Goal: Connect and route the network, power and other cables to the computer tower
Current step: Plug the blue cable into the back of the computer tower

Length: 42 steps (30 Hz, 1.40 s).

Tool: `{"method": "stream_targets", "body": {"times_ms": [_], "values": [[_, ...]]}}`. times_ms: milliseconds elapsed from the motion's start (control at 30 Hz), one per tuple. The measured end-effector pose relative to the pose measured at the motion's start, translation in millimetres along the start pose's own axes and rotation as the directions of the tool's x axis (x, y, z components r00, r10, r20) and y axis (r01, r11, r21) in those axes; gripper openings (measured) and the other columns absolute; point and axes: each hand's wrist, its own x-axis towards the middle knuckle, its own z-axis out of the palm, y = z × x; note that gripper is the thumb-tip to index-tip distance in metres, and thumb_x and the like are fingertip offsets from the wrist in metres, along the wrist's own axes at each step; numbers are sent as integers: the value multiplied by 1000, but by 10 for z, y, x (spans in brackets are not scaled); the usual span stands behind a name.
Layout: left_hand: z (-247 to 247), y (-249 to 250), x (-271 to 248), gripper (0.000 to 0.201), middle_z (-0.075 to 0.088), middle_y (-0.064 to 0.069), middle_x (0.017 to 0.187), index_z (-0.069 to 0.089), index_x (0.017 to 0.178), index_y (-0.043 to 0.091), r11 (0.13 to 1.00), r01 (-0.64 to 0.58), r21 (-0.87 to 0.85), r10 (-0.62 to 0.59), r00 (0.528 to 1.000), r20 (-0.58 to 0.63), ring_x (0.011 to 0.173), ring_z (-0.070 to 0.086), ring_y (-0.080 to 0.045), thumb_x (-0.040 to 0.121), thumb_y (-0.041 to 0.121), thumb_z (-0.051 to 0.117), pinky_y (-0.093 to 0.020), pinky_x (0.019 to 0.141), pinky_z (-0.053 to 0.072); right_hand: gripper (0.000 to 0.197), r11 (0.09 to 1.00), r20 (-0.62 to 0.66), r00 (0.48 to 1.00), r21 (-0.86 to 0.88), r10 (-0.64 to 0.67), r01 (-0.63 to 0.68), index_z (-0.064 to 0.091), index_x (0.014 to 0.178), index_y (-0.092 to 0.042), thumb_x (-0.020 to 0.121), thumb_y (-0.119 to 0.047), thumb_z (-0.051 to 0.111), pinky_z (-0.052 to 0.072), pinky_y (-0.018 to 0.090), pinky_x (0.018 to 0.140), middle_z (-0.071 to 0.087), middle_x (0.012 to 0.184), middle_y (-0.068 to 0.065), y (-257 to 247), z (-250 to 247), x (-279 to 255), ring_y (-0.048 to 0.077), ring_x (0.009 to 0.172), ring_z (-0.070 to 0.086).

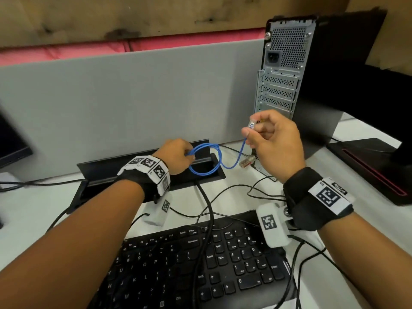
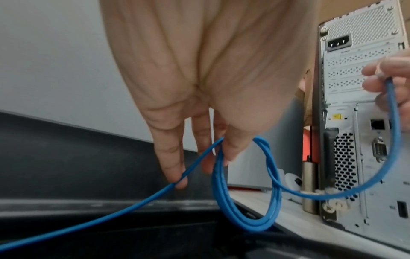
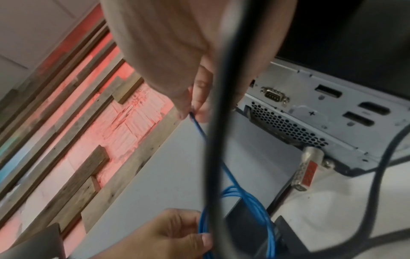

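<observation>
A blue network cable (image 1: 209,157) is coiled in a small loop over the open black cable box (image 1: 124,175) set in the desk. My left hand (image 1: 178,156) pinches that coil (image 2: 246,189) between thumb and fingers. My right hand (image 1: 267,134) pinches the cable's clear plug (image 1: 252,124) and holds it up in front of the computer tower (image 1: 287,70), whose rear panel faces me. The tower's network port (image 2: 377,123) shows in the left wrist view, with nothing plugged in. In the right wrist view the fingertips (image 3: 195,112) grip the blue cable (image 3: 244,198).
A black keyboard (image 1: 200,264) lies near me with black cables (image 1: 207,219) trailing across it. A metal lock (image 1: 246,161) lies beside the tower's base. A grey partition (image 1: 133,97) backs the desk. A monitor base (image 1: 367,166) stands right; another screen's edge (image 1: 11,141) shows left.
</observation>
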Motion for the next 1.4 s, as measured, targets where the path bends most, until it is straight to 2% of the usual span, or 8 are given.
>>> {"method": "stream_targets", "body": {"times_ms": [333,500,633,1033,1233,1267,1300,1400], "values": [[-74,30,17,15,75,2,79,65,86,19,926,-75,-370,16,987,-160,78,72,-15,88,4,63,-31,79,55,19,994,-217,971,61,100,-89,57,84,-17,91,-8,72,63,45,64,70,70,3,42,-69,-122,21,65,73],[-82,199,32,11,64,0,59,59,84,13,768,-104,-632,14,989,-146,47,53,-14,93,7,61,-35,60,49,20,989,-294,945,13,146,-148,65,77,-17,82,-6,81,63,33,70,72,72,-5,85,-61,-178,7,66,72],[-101,299,35,32,47,12,44,63,82,17,890,-120,-439,64,988,-141,44,45,-8,99,42,53,-35,59,52,18,970,-344,907,100,242,-221,66,74,-16,83,-12,81,63,40,72,73,69,-1,120,-17,-216,14,66,73],[-142,759,-1,17,44,-10,65,60,114,30,802,-118,-586,143,990,-4,46,39,-16,97,32,59,-28,46,40,20,830,-293,811,421,506,-366,59,76,-12,90,-7,72,62,40,72,73,68,10,146,58,-264,23,64,70],[-162,831,-102,26,71,12,73,70,120,27,837,-218,-502,307,947,100,62,63,4,94,24,67,-14,65,50,16,774,-209,811,498,546,-392,64,78,-10,90,-4,73,62,38,75,72,70,11,92,123,-292,21,66,72],[-159,866,-135,27,36,26,57,68,121,31,854,-247,-458,330,938,110,51,39,-8,94,26,66,-19,64,49,16,760,-200,806,514,557,-398,64,78,-9,90,-4,72,62,35,74,72,70,10,79,135,-292,21,67,72],[-134,876,-137,27,28,26,90,67,121,36,871,-271,-410,340,935,103,89,40,25,95,29,65,-19,68,49,15,746,-192,800,531,568,-402,64,78,-9,90,-3,72,62,33,74,72,69,10,64,144,-290,20,67,72],[-12,859,-98,19,63,31,67,74,107,46,918,-260,-300,262,964,-36,72,55,7,91,47,65,-21,76,44,15,696,-176,779,594,602,-404,64,80,-8,91,-2,71,61,32,72,71,68,9,34,156,-264,20,67,70]]}}
